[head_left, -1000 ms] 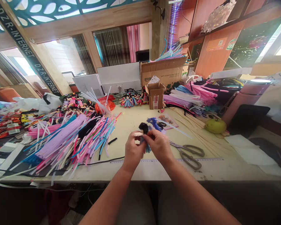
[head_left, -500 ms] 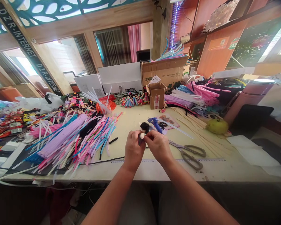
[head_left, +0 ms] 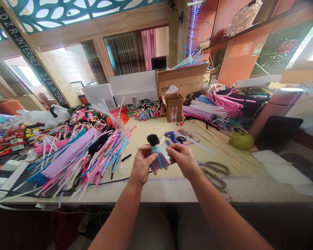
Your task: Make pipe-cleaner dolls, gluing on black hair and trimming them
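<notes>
My left hand point(head_left: 141, 165) grips a small pipe-cleaner doll point(head_left: 159, 159) by its waist and side. The doll has fuzzy black hair, a light blue top and a striped skirt of blue, pink and purple stems. It stands roughly upright over the table, arms spread. Just right of the skirt, my right hand point(head_left: 183, 159) has its thumb and fingers pinched together, apart from the doll; what they hold, if anything, is too small to make out. Behind that hand lies a blue glue gun point(head_left: 171, 136). Grey-handled scissors point(head_left: 217, 167) rest by my right wrist, their blades partly hidden.
Loose pipe cleaners point(head_left: 73, 156) are heaped at the left. Several finished dolls point(head_left: 145, 113) sit at the back beside a small cardboard box point(head_left: 174, 107). A ruler point(head_left: 234, 178) runs along the front. To the right are a green fruit point(head_left: 241, 140) and a pink flask point(head_left: 272, 111).
The doll has been turned so its skirt and hair show, and it is now in my left hand alone. My right hand has drawn away from it to the right.
</notes>
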Demonstrator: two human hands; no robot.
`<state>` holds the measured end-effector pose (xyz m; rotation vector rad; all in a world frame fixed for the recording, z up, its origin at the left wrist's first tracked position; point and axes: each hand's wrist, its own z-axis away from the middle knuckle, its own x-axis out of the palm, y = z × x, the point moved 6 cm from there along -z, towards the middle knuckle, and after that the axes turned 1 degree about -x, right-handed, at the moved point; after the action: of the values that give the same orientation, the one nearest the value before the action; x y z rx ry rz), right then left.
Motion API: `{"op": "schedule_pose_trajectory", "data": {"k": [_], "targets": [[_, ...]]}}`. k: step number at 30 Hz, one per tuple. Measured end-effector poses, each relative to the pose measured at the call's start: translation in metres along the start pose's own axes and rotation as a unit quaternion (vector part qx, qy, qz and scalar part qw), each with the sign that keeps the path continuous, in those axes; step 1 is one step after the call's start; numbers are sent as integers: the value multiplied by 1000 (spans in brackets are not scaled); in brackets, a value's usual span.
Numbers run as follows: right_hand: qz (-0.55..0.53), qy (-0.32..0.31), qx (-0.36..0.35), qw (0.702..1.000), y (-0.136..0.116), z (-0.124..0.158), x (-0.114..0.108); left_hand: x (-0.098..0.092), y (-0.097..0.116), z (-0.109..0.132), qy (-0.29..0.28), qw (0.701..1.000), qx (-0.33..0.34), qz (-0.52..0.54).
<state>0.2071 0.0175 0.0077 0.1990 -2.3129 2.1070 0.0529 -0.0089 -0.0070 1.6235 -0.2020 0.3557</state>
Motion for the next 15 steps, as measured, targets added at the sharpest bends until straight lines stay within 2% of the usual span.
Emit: {"op": "schedule_pose_trajectory", "data": {"k": [7, 15], "targets": [[-34, -17, 15, 999, 1, 1, 3, 0, 1, 1, -11, 998, -8, 66], [-35, -36, 17, 999, 2, 2, 8, 0, 1, 1, -25, 997, -12, 68]]}}
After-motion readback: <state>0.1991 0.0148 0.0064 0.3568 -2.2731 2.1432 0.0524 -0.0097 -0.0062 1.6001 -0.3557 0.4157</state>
